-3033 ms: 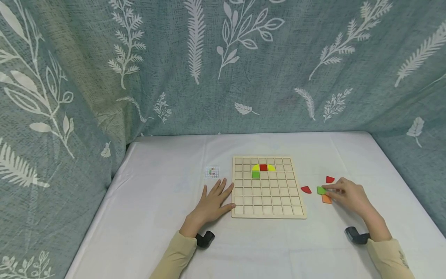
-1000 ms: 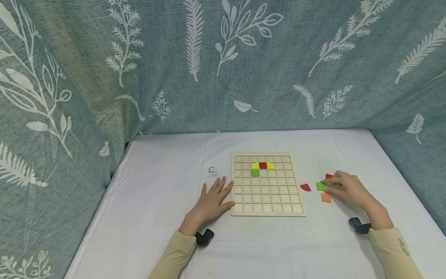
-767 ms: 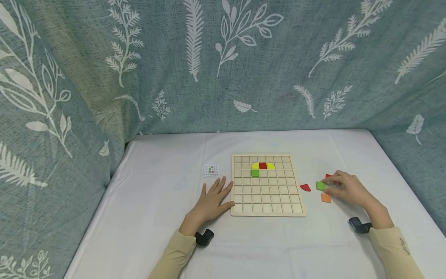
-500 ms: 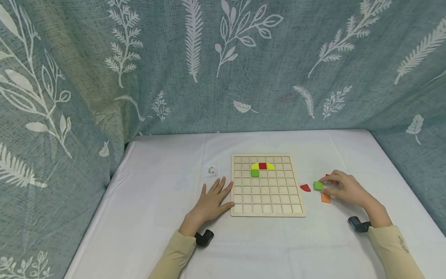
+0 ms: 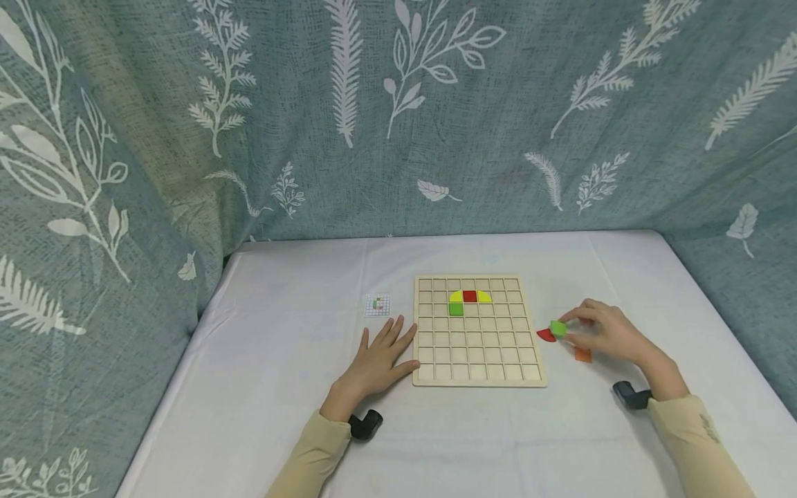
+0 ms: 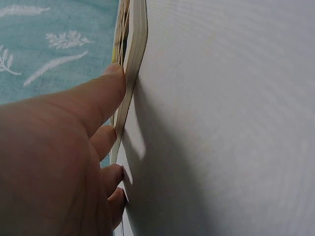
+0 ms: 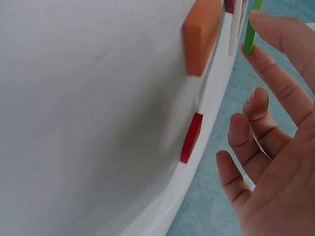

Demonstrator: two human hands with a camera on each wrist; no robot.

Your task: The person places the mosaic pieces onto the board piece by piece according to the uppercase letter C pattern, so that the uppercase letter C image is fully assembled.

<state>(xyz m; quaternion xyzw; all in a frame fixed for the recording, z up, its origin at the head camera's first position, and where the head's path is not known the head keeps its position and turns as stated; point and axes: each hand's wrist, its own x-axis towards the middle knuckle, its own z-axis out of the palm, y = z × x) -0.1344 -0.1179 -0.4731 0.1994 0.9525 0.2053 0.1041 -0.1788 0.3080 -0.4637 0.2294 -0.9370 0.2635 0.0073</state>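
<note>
Right hand (image 5: 602,333) pinches a green tile (image 5: 557,328), seemingly for careful transfer left to the board (image 5: 477,355) which spread left hand (image 5: 376,366) touches.

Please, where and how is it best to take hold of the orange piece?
Pinch the orange piece by two opposite edges, probably coming from above on the person's right: it lies flat, with straight edges that show thickness. The right hand is on that side, though it holds a green piece.
</note>
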